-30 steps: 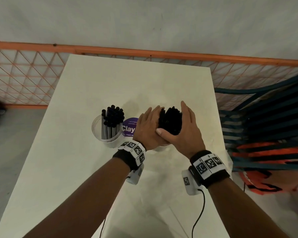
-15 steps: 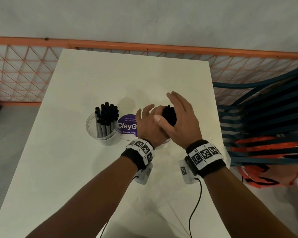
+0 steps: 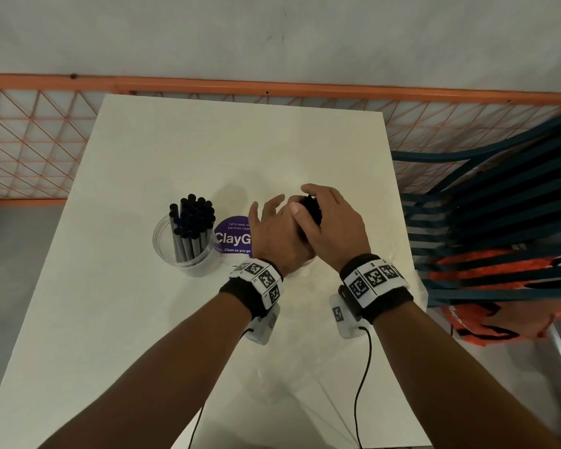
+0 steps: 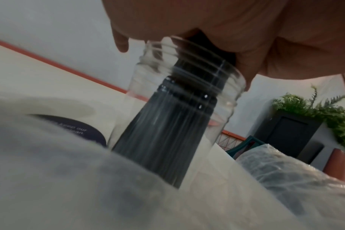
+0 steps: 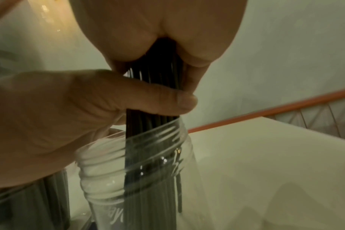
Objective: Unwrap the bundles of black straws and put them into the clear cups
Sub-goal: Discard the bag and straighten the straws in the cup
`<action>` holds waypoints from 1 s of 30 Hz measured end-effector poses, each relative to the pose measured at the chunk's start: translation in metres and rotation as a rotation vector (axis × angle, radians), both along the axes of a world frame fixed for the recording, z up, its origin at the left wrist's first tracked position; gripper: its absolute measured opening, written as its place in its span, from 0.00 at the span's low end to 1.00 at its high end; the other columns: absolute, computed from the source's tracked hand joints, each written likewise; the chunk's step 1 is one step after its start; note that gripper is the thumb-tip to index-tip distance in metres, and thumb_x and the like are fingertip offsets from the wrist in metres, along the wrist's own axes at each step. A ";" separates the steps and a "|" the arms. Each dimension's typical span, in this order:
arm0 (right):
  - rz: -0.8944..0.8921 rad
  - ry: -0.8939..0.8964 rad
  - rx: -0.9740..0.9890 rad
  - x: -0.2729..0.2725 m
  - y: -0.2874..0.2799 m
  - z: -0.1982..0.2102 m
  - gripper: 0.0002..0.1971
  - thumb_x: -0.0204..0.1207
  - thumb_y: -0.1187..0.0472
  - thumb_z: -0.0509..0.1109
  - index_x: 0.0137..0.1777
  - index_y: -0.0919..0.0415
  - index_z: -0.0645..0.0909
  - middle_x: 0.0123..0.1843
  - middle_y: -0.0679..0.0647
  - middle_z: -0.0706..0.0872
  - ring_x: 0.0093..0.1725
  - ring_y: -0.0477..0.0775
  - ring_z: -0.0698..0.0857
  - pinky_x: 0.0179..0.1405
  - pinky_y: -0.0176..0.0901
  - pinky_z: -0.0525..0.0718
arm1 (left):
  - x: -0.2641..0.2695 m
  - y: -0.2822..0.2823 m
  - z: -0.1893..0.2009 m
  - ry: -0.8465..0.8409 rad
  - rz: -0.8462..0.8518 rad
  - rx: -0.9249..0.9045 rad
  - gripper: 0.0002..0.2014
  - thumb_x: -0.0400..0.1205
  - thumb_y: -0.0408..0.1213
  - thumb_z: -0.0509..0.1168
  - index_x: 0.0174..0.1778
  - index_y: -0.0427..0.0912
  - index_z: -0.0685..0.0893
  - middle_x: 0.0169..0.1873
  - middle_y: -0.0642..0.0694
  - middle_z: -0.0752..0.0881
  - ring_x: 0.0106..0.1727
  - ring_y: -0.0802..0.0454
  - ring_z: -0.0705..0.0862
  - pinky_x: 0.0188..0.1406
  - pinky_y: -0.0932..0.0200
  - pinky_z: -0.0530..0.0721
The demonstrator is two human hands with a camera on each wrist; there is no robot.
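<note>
- Head view: on the white counter (image 3: 143, 319) a clear cup (image 3: 183, 251) stood left of centre, upright and filled with black straws (image 3: 193, 218) whose round tips rose above its rim. Just right of it lay a purple round sticker (image 3: 232, 238). Right again, the left hand (image 3: 272, 234) and the right hand (image 3: 331, 228) met over a second bundle of straws (image 3: 313, 210), only a dark tuft of it showing between them. The left fingers (image 3: 266, 209) were spread and loose; the right hand's were curled over the tuft. A dark slatted chair (image 3: 483, 222) stood off the counter's right edge.
- Left wrist view: a second clear cup (image 4: 187, 96), with ribbed threads below its rim, stood upright on the counter, and the bundle ran down inside it as a tight, dark, finely striped column. The picture was blurred. Crumpled clear wrap (image 4: 286, 171) lay near and to the right.
- Right wrist view: the right hand gripped the bundle just above the rim, and the left thumb (image 5: 148, 96) pressed across the straws there. The thin, straight, matte black straws reached down to the cup's base.
</note>
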State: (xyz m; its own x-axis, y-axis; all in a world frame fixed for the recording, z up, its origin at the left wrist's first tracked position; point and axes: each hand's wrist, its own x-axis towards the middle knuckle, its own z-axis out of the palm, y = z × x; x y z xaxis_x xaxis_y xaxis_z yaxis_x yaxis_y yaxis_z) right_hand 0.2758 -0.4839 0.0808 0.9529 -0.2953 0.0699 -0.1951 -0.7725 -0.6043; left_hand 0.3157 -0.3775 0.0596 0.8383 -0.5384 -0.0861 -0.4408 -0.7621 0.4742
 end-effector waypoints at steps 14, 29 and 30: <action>0.121 0.218 -0.256 0.006 -0.003 0.012 0.41 0.71 0.23 0.56 0.79 0.46 0.63 0.75 0.52 0.76 0.69 0.60 0.79 0.56 0.56 0.81 | 0.002 0.005 -0.011 0.041 0.044 -0.021 0.36 0.73 0.60 0.65 0.78 0.54 0.69 0.73 0.56 0.77 0.82 0.41 0.64 0.82 0.30 0.50; 0.070 -0.005 0.045 -0.011 -0.009 0.005 0.40 0.74 0.30 0.62 0.81 0.51 0.63 0.80 0.51 0.68 0.77 0.53 0.71 0.70 0.50 0.77 | -0.002 0.001 -0.009 -0.014 0.070 -0.033 0.33 0.70 0.66 0.53 0.71 0.60 0.75 0.69 0.59 0.80 0.81 0.41 0.67 0.80 0.26 0.53; 0.037 -0.025 0.081 -0.012 -0.012 0.007 0.39 0.74 0.30 0.62 0.80 0.51 0.64 0.80 0.50 0.69 0.77 0.53 0.72 0.71 0.49 0.76 | -0.002 0.000 -0.009 -0.003 0.080 -0.039 0.35 0.68 0.69 0.53 0.71 0.61 0.74 0.70 0.60 0.79 0.81 0.41 0.67 0.80 0.26 0.53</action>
